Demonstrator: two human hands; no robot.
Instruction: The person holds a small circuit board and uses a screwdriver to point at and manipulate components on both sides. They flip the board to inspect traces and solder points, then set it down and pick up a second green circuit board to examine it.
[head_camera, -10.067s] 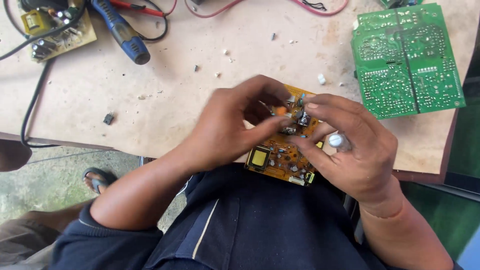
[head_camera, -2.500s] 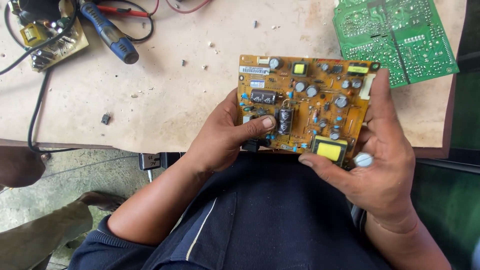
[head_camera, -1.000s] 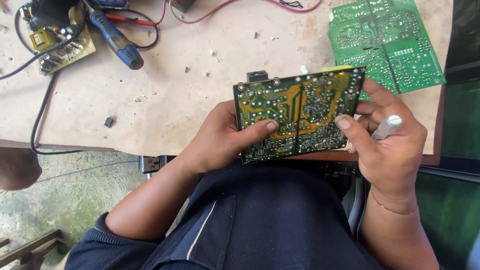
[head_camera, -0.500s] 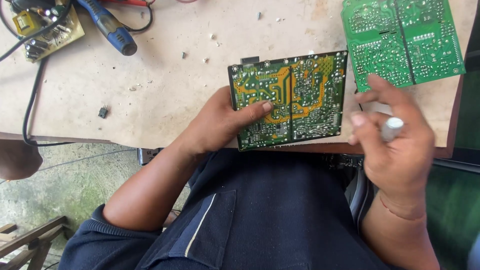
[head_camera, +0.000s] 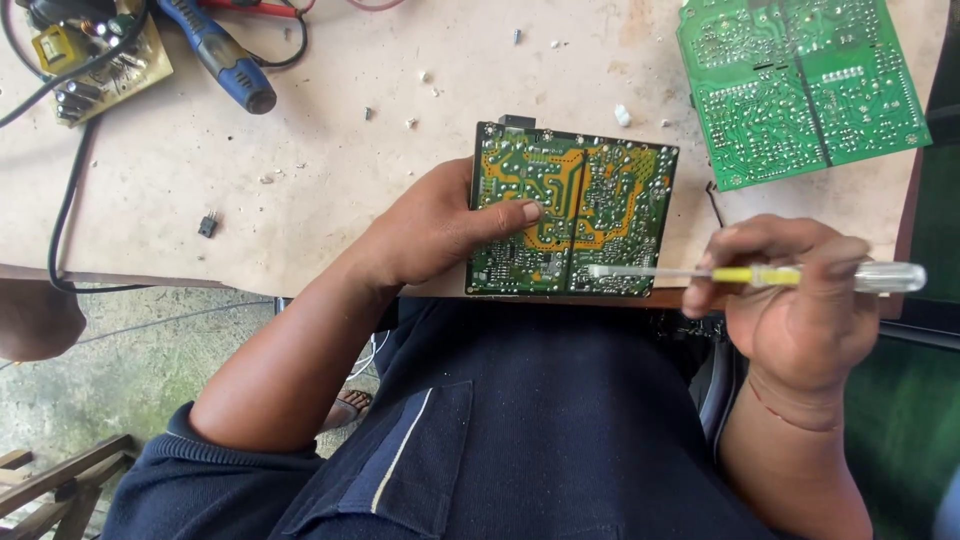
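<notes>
My left hand grips the left edge of a circuit board, thumb pressed on its green and orange solder side, which faces up at the table's near edge. My right hand holds a screwdriver with a clear and yellow handle, lying level. Its metal tip points left and reaches over the board's lower right part.
A larger green circuit board lies at the table's back right. A blue-handled tool with cables and a small yellowish board sit at the back left. A tiny black component and bits of debris dot the wooden table.
The board was flipped from component side to solder side up. My right hand let go of the board's right edge and now holds the screwdriver level with its tip over the board.
</notes>
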